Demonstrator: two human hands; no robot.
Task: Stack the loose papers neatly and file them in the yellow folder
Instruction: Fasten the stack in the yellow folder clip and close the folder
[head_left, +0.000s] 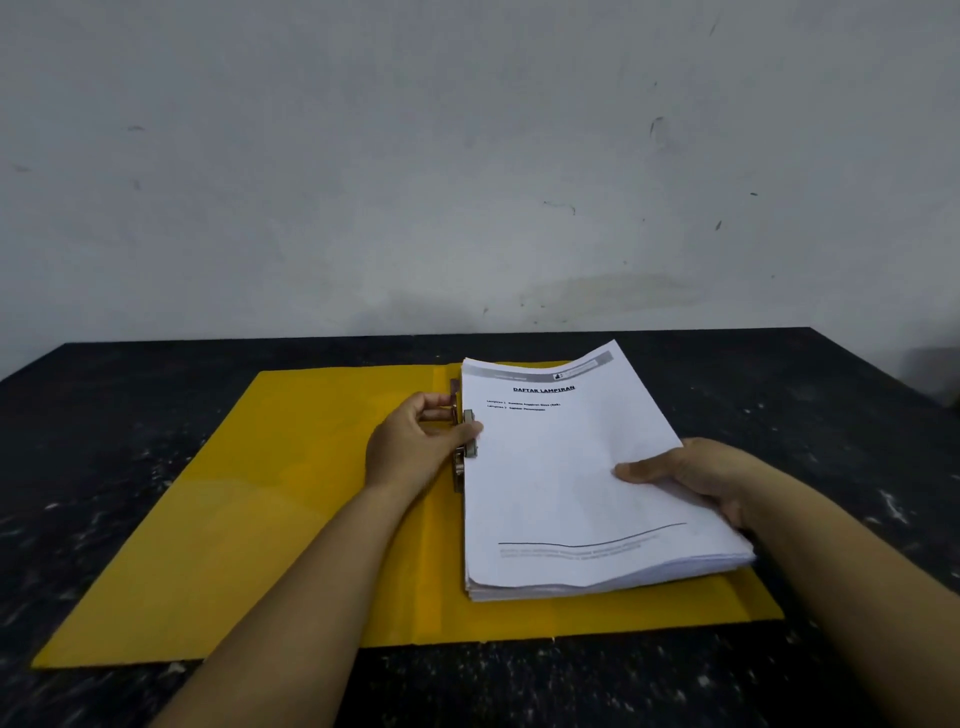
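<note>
two bare forearms are seen reaching in from the near edge. by the right hand (696, 480) the thick stack of white printed papers (566, 478) is gripped at its right edge, thumb on top. by the left hand (415, 441), fingers curled, the metal spring clip (464, 436) at the stack's left edge is pinched. underneath, the open yellow cardboard folder (270, 499) is spread flat on the dark speckled table (831, 395), with a pale scuffed wall (467, 156) behind

Two bare forearms reaching in from the lower edge, left hand (415, 441), right hand (696, 478), no sleeves showing (arms bare up to the frame edge), short plain fingernails
</note>
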